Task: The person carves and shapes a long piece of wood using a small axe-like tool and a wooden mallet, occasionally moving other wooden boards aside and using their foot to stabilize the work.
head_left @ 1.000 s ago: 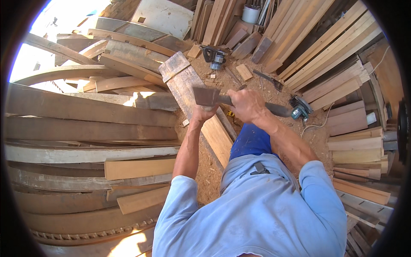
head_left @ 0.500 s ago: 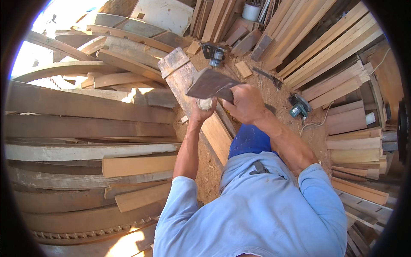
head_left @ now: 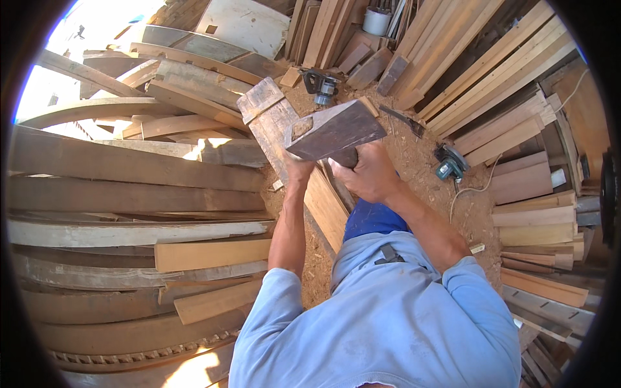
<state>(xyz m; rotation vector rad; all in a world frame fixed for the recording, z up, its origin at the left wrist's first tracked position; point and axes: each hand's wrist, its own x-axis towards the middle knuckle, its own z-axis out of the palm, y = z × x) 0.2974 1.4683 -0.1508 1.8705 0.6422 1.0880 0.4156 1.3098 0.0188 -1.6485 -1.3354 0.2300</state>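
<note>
A dark, wedge-shaped hatchet head (head_left: 336,137) is raised before me, with a tan wood patch on its upper face. My right hand (head_left: 372,171) is closed round its short handle (head_left: 346,157). My left hand (head_left: 297,169) is upright just left of the handle, its upper part covered by the hatchet head. The pale, round-ended piece of wood it gripped a moment ago is hidden behind the head now. Below both hands runs a worn wooden bench plank (head_left: 266,110), with a lighter board (head_left: 326,205) lying along its near part.
Stacked boards (head_left: 136,194) fill the left side. More planks (head_left: 504,77) lean at the right and back. A power tool (head_left: 321,86) lies beyond the bench, and a circular saw (head_left: 451,161) with a cord sits right. Sawdust (head_left: 427,197) covers the floor; a white bucket (head_left: 376,21) stands at the back.
The hatchet head has turned and shifted slightly right, showing its broad side and upper face. It now covers the round wood end in my left hand. My right hand has turned with the handle.
</note>
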